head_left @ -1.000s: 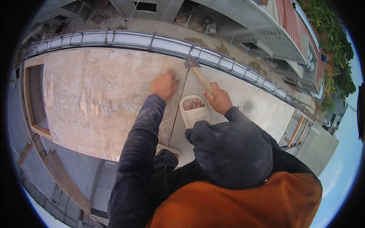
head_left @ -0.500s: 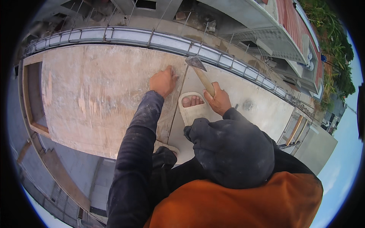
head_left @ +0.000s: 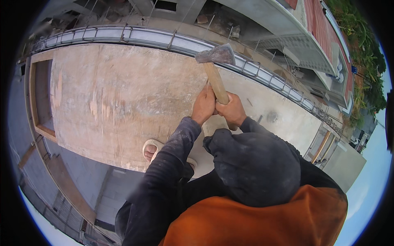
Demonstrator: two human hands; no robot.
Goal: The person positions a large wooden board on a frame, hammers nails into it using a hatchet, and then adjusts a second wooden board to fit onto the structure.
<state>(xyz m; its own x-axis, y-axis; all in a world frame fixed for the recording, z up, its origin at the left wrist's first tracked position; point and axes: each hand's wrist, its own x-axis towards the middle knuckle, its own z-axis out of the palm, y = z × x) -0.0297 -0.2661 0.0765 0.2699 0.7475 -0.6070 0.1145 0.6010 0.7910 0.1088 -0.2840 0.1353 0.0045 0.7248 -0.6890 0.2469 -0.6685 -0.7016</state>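
My right hand (head_left: pixel 231 110) is closed round the wooden handle of a hatchet (head_left: pixel 214 78). The dark metal head is uppermost, overlapping the far edge of the boards in this view. Touching the right hand is my left hand (head_left: pixel 203 105), its fingers curled in beside the handle. What those fingers hold, if anything, is hidden. Below the hands lies a worn plywood panel (head_left: pixel 115 98), scuffed and splintered in places. A paler panel (head_left: pixel 271 102) adjoins it on the right, with a small nail-like piece lying on it.
A long reinforcing-steel cage (head_left: pixel 152 41) runs along the far edge, above a lower building area. At the left is a wood-framed opening (head_left: pixel 42 94). My sandalled foot (head_left: pixel 151 151) rests near the panel's near edge. Unfinished walls drop away below left. Timber pieces (head_left: pixel 321 146) lie at right.
My left hand has moved right, from the plywood to beside my right hand. The hatchet head has risen and turned. My sandalled foot has shifted left onto the worn panel.
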